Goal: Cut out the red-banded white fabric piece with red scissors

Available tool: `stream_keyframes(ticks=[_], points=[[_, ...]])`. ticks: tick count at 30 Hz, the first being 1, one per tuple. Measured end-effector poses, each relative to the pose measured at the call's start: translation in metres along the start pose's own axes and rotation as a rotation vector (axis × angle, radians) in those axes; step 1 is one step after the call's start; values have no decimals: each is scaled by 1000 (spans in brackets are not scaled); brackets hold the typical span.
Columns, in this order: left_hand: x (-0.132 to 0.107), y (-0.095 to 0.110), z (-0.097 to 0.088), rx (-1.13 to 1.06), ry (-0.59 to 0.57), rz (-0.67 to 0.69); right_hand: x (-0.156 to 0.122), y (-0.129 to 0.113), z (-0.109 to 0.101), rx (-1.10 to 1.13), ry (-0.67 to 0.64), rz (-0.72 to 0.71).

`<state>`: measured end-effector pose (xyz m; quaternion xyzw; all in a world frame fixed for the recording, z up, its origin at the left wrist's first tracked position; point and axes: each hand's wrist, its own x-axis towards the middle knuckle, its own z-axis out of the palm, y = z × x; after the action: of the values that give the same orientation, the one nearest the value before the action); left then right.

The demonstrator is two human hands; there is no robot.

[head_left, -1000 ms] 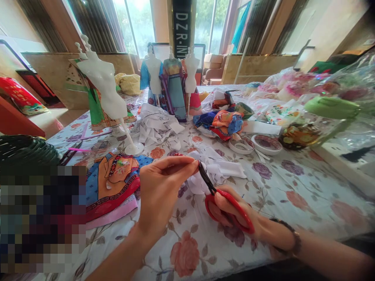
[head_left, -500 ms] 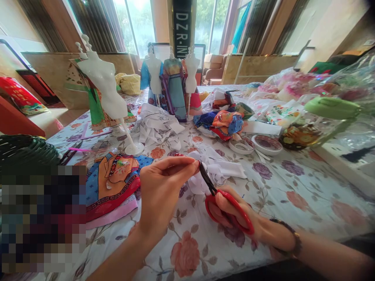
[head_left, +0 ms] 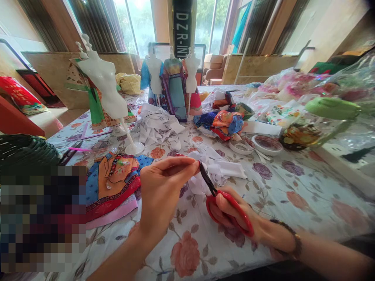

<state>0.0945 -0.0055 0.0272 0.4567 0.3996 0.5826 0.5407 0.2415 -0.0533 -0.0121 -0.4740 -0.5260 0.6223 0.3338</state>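
Observation:
My left hand (head_left: 162, 187) is closed in a pinch, thumb against forefinger. A bit of red patterned fabric (head_left: 182, 155) shows just behind its fingers; the rest of that piece is hidden. In my right hand (head_left: 234, 199) are red-handled scissors (head_left: 207, 180), with fingers through the loops. Their dark blades point up and left, the tips right by my left fingertips. The blades look closed or nearly so. White fabric strips (head_left: 222, 168) lie on the table behind the blades. To the left of my left hand lies a doll-size orange, blue and red garment (head_left: 117, 175).
A white mannequin (head_left: 102, 82) stands at left on the floral tablecloth (head_left: 187, 253). Further back are dressed mannequins (head_left: 172, 86) and a heap of white scraps (head_left: 158, 123). Tape rolls (head_left: 267, 144), bundled colourful cloth (head_left: 222, 121) and a green-lidded container (head_left: 331, 107) lie to the right.
The scissor handles and my right hand have shifted very slightly right and down. My left hand keeps its pinch in the same place.

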Motion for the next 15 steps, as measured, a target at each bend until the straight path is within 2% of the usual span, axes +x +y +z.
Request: stream_keyframes(ticks=[9, 15], points=[[1, 0, 0, 5, 6, 0, 0, -2, 1, 7, 10, -1], [3, 1, 0, -27, -12, -13, -4, -10, -2, -83, -52, -60]])
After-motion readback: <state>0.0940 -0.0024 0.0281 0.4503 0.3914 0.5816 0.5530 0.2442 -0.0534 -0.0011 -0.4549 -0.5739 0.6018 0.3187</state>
